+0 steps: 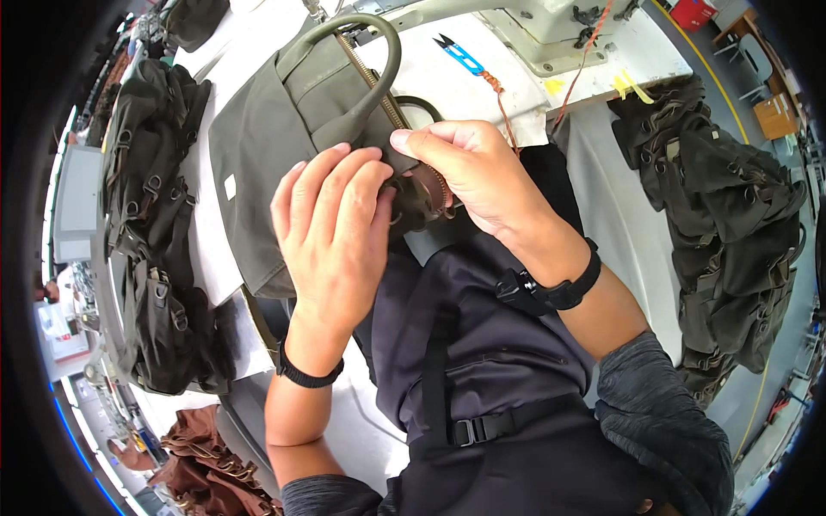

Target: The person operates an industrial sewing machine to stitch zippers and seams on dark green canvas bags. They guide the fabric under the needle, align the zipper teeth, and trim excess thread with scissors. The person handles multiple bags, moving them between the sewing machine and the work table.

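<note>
A dark olive fabric bag (258, 129) lies tilted on the white work table, close to my body. It has a rolled carrying handle (391, 73) and a brass-toothed zipper (366, 70) running along its top. My left hand (334, 228) lies over the near end of the bag, back of the hand up, fingers bent round the fabric; what its thumb presses is partly hidden. Just above the zipper's near end, my right hand (482, 168) is closed in a pinch of thumb and forefinger. Anything between those fingertips is too small to make out.
Blue thread snips (460, 56) with an orange cord lie beyond the bag, near a sewing machine base (551, 39). Piled olive bags stand at left (146, 215) and right (731, 198). Brown bags (211, 464) sit at lower left.
</note>
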{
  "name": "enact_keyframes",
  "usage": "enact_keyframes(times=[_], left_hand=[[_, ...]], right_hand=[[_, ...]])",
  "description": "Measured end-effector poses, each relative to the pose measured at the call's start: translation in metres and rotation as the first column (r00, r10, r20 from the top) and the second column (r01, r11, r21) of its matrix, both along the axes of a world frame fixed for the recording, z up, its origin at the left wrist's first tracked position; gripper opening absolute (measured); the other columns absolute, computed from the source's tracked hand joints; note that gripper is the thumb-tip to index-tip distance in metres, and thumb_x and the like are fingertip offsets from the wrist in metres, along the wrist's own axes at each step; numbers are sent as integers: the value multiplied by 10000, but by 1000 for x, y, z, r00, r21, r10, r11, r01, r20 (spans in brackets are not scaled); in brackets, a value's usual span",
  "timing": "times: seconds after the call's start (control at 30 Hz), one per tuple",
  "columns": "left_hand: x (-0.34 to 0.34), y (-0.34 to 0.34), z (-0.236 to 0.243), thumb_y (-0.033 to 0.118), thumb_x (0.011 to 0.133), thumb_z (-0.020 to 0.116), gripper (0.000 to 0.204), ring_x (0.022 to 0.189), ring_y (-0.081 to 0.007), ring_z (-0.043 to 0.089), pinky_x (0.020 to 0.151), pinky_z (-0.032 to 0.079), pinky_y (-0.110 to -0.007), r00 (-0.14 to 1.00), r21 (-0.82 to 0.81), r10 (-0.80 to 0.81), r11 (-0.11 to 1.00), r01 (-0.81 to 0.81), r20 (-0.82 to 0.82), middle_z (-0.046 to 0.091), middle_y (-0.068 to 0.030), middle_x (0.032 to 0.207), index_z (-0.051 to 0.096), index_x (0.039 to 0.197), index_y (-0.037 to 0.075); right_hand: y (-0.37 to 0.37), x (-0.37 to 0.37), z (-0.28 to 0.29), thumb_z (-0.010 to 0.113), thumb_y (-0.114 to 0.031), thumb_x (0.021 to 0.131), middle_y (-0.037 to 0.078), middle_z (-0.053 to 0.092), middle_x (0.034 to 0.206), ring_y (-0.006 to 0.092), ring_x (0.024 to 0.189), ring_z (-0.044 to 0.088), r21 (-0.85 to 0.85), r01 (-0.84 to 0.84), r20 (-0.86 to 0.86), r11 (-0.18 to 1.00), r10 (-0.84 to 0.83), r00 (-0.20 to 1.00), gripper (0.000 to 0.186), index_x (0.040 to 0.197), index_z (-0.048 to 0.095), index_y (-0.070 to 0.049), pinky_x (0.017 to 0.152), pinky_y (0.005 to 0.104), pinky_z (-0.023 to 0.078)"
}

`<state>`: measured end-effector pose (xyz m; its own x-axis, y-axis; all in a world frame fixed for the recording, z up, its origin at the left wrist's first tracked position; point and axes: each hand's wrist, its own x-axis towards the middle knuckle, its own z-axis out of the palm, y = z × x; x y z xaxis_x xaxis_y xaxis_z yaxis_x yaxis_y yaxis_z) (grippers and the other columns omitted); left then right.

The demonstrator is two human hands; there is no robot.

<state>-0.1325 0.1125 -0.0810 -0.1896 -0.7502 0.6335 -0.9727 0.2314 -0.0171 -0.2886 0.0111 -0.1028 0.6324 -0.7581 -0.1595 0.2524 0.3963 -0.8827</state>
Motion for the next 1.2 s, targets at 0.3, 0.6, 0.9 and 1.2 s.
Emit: enact_keyframes(times=[0.3,0.6,0.9,1.2], left_hand=[[8,-4,1,55,834,799,171,1005,-183,731,986,478,-378,998,-60,-61,996,60,-11,784,8,1053,771,995,108],[-6,3,23,21,857,793,193,1029,-257,738,989,508,-426,1000,177,19,984,-16,-14,776,-58,1114,765,1043,65],[12,-75,82,224,905,740,434,1391,-272,518,1196,351,-513,851,235,-111,972,-15,513,622,-37,1425,659,1314,100],[58,-7,92,153,885,785,371,1245,-269,651,1202,364,-530,898,127,134,971,-204,419,707,-68,1216,683,1236,86]], right_hand=[[16,7,-15,683,-298,1050,-44,576,607,17,520,488,-36,73,99,997,-69,993,343,824,692,-40,466,212,362],[21,11,-29,705,-229,1044,-94,526,671,-16,598,411,24,87,133,996,-90,987,294,821,665,-43,500,218,302],[26,23,-32,720,-244,1031,-95,496,670,-11,613,397,-65,105,132,992,-95,987,319,788,642,-53,529,210,303],[32,28,-36,676,-206,1053,-61,566,725,-15,667,423,-125,166,260,978,-129,957,356,751,583,-41,554,216,355]])
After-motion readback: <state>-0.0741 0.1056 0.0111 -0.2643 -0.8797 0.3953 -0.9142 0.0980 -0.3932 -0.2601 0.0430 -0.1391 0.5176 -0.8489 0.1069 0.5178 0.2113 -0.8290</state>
